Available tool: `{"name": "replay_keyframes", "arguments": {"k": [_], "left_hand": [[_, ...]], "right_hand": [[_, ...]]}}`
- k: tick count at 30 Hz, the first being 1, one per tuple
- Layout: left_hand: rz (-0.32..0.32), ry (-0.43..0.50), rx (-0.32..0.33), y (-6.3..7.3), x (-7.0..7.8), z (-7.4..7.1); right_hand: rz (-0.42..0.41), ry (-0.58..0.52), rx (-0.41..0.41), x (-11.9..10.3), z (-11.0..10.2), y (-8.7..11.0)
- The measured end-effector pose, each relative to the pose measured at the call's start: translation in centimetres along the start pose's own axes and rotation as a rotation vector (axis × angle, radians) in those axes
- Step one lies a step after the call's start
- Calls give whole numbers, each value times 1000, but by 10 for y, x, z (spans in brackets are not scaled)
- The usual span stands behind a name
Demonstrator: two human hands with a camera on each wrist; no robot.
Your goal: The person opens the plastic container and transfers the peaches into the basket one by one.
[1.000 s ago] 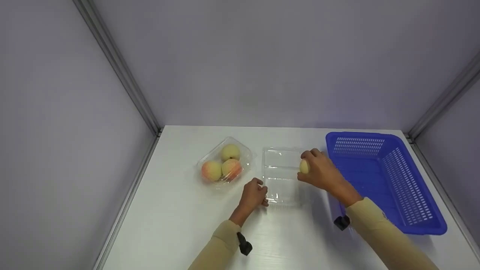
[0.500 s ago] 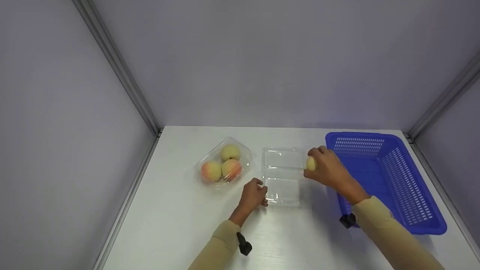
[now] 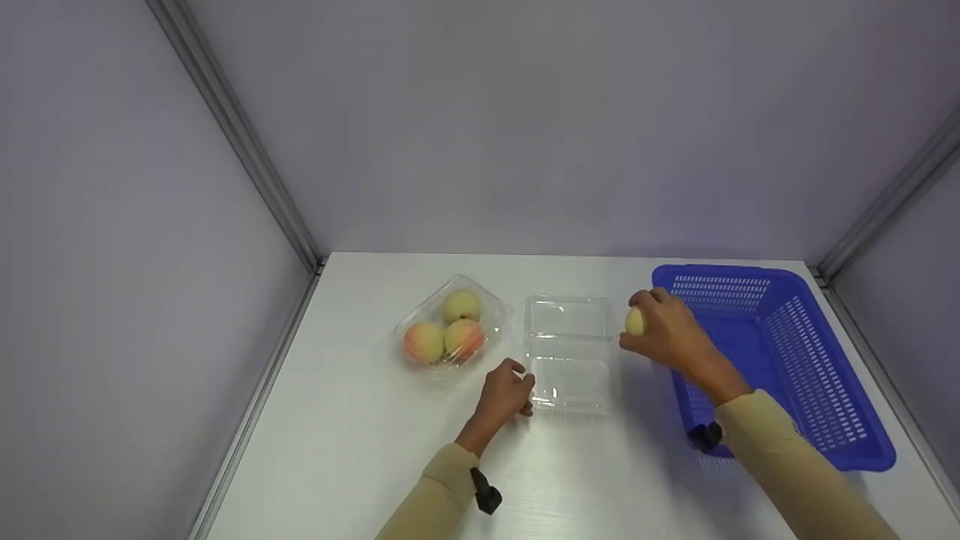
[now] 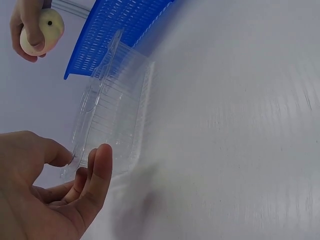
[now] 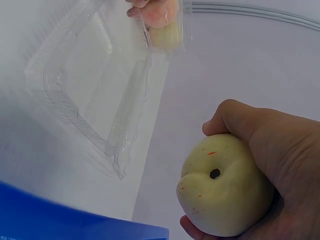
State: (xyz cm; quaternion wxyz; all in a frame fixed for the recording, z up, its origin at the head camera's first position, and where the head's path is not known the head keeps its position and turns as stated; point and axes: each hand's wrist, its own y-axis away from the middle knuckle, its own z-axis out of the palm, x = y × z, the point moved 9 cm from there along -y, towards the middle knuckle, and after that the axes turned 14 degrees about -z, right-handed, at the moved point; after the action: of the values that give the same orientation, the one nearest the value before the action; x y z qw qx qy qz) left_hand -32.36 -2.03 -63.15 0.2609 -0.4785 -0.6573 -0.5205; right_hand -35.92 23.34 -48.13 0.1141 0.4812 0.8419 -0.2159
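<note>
My right hand (image 3: 667, 334) grips a pale yellow peach (image 5: 220, 185) by its sides, above the table and level with the basket's left rim. A small dark hole shows in the peach in the right wrist view. My left hand (image 3: 506, 390) is at the near left edge of an open clear plastic clamshell box (image 3: 571, 379), which has nothing in its two halves. In the left wrist view its thumb and fingers (image 4: 102, 162) pinch the box's rim. Left of the box, a closed clear box (image 3: 491, 300) contains three peaches (image 3: 424, 343), two of them blushed red.
A blue slotted plastic basket (image 3: 735, 352) stands at the right of the white table (image 3: 337, 450), partly behind my right forearm. Grey wall panels (image 3: 487, 127) enclose the table at the back and sides. Black wrist cameras (image 3: 486, 491) hang from both sleeves.
My right hand has moved right with the peach, from over the open box's right edge to beside the basket's rim. The left hand has stayed at the box's edge.
</note>
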Motion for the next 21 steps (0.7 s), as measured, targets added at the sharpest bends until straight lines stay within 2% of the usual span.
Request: {"name": "replay_keyframes", "arguments": {"k": [21], "left_hand": [[-12, -14, 4, 2, 1, -1]], "right_hand": [[91, -18, -4, 29, -16, 9]]}}
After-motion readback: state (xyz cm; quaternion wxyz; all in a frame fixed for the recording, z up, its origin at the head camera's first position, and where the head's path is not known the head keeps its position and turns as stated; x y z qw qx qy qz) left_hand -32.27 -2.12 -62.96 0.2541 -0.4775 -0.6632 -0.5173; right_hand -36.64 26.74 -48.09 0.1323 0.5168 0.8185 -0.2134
